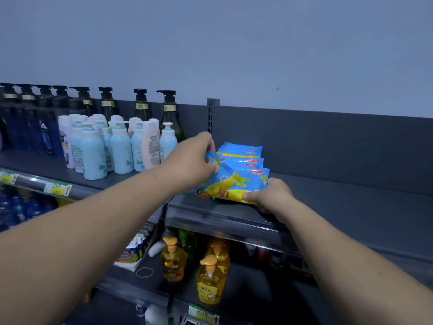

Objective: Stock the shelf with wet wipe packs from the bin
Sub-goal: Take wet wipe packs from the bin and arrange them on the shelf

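Several blue and yellow wet wipe packs [239,177] lie stacked on the dark grey top shelf [351,207], just right of the upright post. My left hand [194,160] grips the left end of the front packs, fingers curled over their top edge. At the front right corner of the lowest front pack, my right hand [271,195] pinches it, thumb on top. More packs [243,151] stand in a row behind. The bin is out of sight.
Light blue and white pump bottles [112,146] and dark green bottles [168,113] fill the shelf section to the left. Yellow soap bottles [210,282] stand on the lower shelf. Price tags [57,188] run along the shelf edge. Bare shelf extends to the right of the packs.
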Tool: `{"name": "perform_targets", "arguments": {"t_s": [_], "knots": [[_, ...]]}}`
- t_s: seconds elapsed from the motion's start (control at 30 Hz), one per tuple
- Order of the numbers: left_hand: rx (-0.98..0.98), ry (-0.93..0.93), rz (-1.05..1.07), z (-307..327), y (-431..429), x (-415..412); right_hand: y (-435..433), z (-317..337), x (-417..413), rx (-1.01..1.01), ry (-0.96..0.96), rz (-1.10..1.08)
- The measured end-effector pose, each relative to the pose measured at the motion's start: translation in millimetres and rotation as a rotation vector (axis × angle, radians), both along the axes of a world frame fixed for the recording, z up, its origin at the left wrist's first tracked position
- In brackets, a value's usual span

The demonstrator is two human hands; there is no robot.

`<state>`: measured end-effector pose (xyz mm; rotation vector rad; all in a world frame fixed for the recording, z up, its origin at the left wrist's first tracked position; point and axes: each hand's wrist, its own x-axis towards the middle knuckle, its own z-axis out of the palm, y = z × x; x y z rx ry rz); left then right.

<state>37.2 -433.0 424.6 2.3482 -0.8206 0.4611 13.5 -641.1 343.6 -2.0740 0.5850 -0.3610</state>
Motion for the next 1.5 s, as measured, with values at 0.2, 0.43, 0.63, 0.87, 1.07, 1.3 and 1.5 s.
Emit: {"name": "perform_targets", "arguments": {"t_s": [0.2, 0.43, 0.63, 0.87, 1.07, 1.3, 1.5], "knots": [[0.216, -0.071, -0.048, -14, -30, 7, -7, 6, -9, 0.243, 0.001, 0.073], [0.291, -0.093, -0.144, -29, -65, 19, -15, 12, -15, 0.418, 0.029, 0.106], [0.337, -0.092, -0.03, -47, -57, 29, -18, 15, -18, 0.4, 0.053, 0.13], [0.357, -0.032, 0.057, -52, -47, 24, -9, 16, -20, 0.344, 0.101, 0.155], [0.351, 0.014, 0.034, -54, -39, 22, 1, 17, -18, 0.312, 0.126, 0.148], [0.405, -0.013, 0.014, -58, -38, 17, 6, 18, -22, 0.046, 0.122, 0.151], [0.397, -0.026, -0.014, -58, -37, 16, 12, 25, -27, -0.351, 0.034, 0.062]]}}
